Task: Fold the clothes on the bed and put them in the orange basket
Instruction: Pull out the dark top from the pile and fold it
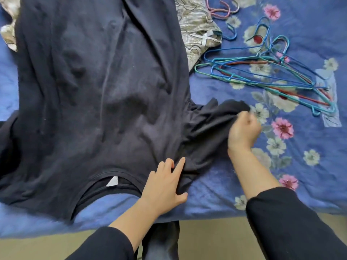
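A large dark navy T-shirt [97, 94] lies spread flat on the bed, its collar with a white label toward me. My left hand [165, 182] presses flat on the shirt's right shoulder, fingers straight. My right hand [243, 129] grips the bunched right sleeve [210, 117] at its cuff, out to the right of the shirt's body. No orange basket is in view.
A blue floral bedsheet [300, 166] covers the bed. Several wire hangers [266, 72] lie in a heap at upper right. A beige patterned garment [197, 29] peeks out from under the shirt at the top. The bed's front edge and beige floor [212, 239] are below.
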A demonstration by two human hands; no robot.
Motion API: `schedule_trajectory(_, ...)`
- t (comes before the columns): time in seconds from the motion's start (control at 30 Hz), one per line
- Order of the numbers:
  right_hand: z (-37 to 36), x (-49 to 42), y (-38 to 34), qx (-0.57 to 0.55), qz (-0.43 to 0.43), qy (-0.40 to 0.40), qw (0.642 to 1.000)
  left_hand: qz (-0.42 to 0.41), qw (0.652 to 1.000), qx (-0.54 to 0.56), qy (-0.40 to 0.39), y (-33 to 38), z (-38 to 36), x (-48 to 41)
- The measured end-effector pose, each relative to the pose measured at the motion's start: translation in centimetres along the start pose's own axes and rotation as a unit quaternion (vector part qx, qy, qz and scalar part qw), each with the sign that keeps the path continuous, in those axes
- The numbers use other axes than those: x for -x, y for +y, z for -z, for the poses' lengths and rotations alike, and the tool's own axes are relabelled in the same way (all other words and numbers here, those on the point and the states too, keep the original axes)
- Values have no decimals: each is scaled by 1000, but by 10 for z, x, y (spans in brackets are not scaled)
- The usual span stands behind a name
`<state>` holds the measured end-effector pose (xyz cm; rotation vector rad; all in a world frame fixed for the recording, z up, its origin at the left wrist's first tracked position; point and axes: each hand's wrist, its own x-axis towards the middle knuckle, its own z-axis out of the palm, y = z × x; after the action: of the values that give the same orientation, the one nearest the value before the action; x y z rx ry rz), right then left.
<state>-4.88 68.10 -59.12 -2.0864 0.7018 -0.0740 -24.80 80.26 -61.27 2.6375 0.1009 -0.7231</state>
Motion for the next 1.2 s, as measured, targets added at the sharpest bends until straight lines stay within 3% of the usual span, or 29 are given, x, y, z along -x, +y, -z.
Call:
schedule_trajectory(0.07,20,-16,6,-79,-47,76,993,-1,1000,-18,-3,5,0,1)
schedule_trajectory(0.1,32,-24,13,-89,-98,68,989,0,999,-35,-8,13,-1,-2)
schedule_trajectory(0.23,50,-34,47,-160,-303,-154,927,21,997,-61,-42,27,-6,-10)
schedule_trajectory(0.43,32,-42,37,-111,-254,-198,940,10,996,56,-72,23,11,-18)
schedule_trajectory(0.57,39,-53,34,-101,-217,-42,970,-1,969,205,-136,21,30,-19)
schedule_trajectory(0.63,48,-50,45,-96,-229,-1,969,-21,965,198,-171,30,28,-17)
schedule_trajectory(0.7,52,-43,55,-86,-271,-20,958,-33,967,149,-202,38,17,-13)
schedule_trajectory(0.83,56,-44,48,-91,-294,-106,945,-10,969,136,-206,39,1,-14)
schedule_trajectory(0.93,51,-34,26,-185,-314,-164,917,-2,964,175,-198,37,-4,-11)
schedule_trajectory(1.03,39,5,1,-255,-228,-259,903,12,959,210,-191,35,-9,-5)
schedule_trajectory(1.1,35,41,-15,-171,-121,-427,880,19,953,244,-181,35,-9,-3)
schedule_trajectory(1.13,34,56,-20,-91,-72,-515,850,26,948,264,-176,34,-9,-2)
schedule_trajectory(1.2,28,68,-16,36,-13,-578,815,57,937,304,-164,26,-8,1)
